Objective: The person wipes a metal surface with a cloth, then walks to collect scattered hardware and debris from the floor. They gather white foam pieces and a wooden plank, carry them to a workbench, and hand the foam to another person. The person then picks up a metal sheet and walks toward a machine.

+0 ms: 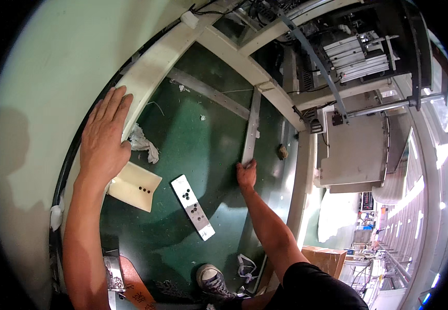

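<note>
My left hand point(104, 137) lies flat on a cream-painted frame beam point(154, 75), its fingers stretched out along it. My right hand point(246, 174) is closed round the near end of a long flat metal bar point(252, 124) with small holes along it. The bar runs away from me toward the machine frame. Another metal strip point(211, 93) meets it at an angle near its far part. Between my arms, a silver metal plate point(193, 207) with several dark holes lies on the green floor. Beside my left forearm is a bent cream panel point(136, 187) with a row of small dark holes.
Crumpled white paper point(144, 144) lies near the left beam. A brown lump point(283, 151) sits right of the bar. Machine parts point(361, 54) fill the upper right. A cardboard box point(324, 261), my shoe point(212, 279) and an orange sheet point(135, 284) are near the bottom.
</note>
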Action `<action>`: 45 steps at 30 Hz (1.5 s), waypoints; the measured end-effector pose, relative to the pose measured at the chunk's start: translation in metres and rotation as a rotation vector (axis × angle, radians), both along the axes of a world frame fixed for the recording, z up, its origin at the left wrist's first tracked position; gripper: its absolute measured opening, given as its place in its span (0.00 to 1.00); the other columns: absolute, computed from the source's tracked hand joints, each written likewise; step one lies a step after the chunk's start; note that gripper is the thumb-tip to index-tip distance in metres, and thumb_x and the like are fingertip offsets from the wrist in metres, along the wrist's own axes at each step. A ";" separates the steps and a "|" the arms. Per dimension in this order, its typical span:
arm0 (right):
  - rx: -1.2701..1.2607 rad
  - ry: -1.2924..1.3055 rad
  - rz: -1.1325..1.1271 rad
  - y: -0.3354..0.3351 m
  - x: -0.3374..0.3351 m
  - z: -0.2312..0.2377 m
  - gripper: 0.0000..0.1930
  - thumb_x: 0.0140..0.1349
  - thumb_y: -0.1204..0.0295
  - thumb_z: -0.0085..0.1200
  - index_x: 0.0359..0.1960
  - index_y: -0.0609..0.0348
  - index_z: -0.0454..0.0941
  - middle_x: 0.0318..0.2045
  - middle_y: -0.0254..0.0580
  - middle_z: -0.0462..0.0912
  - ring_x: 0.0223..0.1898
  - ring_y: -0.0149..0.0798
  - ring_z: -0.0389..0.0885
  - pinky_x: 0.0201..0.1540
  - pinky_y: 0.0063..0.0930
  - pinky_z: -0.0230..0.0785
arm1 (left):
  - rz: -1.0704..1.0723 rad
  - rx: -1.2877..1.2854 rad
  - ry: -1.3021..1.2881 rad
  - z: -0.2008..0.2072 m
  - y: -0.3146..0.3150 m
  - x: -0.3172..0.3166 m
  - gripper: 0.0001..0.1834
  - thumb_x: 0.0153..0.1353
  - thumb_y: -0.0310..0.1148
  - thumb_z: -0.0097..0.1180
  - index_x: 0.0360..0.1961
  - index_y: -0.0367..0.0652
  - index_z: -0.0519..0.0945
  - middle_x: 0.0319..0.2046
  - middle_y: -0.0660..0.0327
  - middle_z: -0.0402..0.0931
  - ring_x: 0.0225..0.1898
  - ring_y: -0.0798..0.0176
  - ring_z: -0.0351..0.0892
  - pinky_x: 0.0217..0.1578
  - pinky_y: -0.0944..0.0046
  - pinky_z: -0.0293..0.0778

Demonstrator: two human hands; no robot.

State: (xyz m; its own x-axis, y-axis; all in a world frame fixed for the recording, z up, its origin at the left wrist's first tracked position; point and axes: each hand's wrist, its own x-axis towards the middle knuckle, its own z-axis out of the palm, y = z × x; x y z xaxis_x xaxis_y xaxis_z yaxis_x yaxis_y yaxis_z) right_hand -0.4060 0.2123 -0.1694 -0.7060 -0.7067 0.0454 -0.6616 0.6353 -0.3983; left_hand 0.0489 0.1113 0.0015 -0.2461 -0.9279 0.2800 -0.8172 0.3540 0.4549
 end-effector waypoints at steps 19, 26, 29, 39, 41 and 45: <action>0.038 0.093 -0.085 0.000 0.090 -0.016 0.37 0.54 0.50 0.55 0.61 0.57 0.58 0.53 0.57 0.71 0.53 0.62 0.72 0.53 0.50 0.65 | 0.002 -0.149 0.035 -0.014 0.000 0.005 0.34 0.41 0.16 0.51 0.56 0.34 0.68 0.62 0.53 0.61 0.66 0.54 0.57 0.66 0.56 0.54; -0.152 -0.062 0.098 0.008 0.076 -0.022 0.37 0.52 0.57 0.61 0.58 0.66 0.58 0.35 0.54 0.78 0.39 0.51 0.78 0.45 0.44 0.69 | -0.011 -0.088 0.019 -0.014 0.001 0.008 0.37 0.40 0.16 0.53 0.59 0.37 0.67 0.65 0.55 0.58 0.68 0.54 0.53 0.67 0.55 0.52; -0.111 -0.092 0.173 0.023 0.115 -0.025 0.37 0.51 0.58 0.61 0.56 0.66 0.56 0.38 0.60 0.78 0.42 0.57 0.77 0.48 0.45 0.68 | -0.025 -0.091 0.017 -0.017 0.000 0.012 0.37 0.41 0.17 0.52 0.59 0.38 0.67 0.65 0.55 0.57 0.68 0.54 0.53 0.67 0.55 0.52; 0.066 -0.121 0.359 0.022 0.154 -0.008 0.41 0.50 0.52 0.60 0.55 0.67 0.52 0.52 0.70 0.68 0.52 0.67 0.70 0.55 0.49 0.65 | -0.006 -0.137 -0.013 -0.019 0.007 0.003 0.34 0.46 0.20 0.55 0.59 0.38 0.67 0.64 0.57 0.60 0.67 0.58 0.54 0.68 0.59 0.51; 0.115 -0.103 0.323 0.019 0.159 -0.006 0.43 0.50 0.51 0.60 0.57 0.67 0.50 0.53 0.70 0.67 0.53 0.67 0.70 0.56 0.49 0.65 | 0.016 -0.144 -0.006 -0.021 0.017 0.003 0.33 0.48 0.21 0.56 0.59 0.37 0.67 0.64 0.57 0.60 0.67 0.57 0.55 0.68 0.59 0.51; 0.270 -0.057 0.112 -0.004 0.196 -0.009 0.48 0.51 0.47 0.58 0.63 0.66 0.45 0.54 0.68 0.66 0.55 0.66 0.69 0.58 0.49 0.64 | 0.130 -0.079 -0.062 -0.028 0.043 0.019 0.38 0.50 0.28 0.60 0.64 0.37 0.60 0.66 0.54 0.56 0.69 0.56 0.52 0.69 0.57 0.47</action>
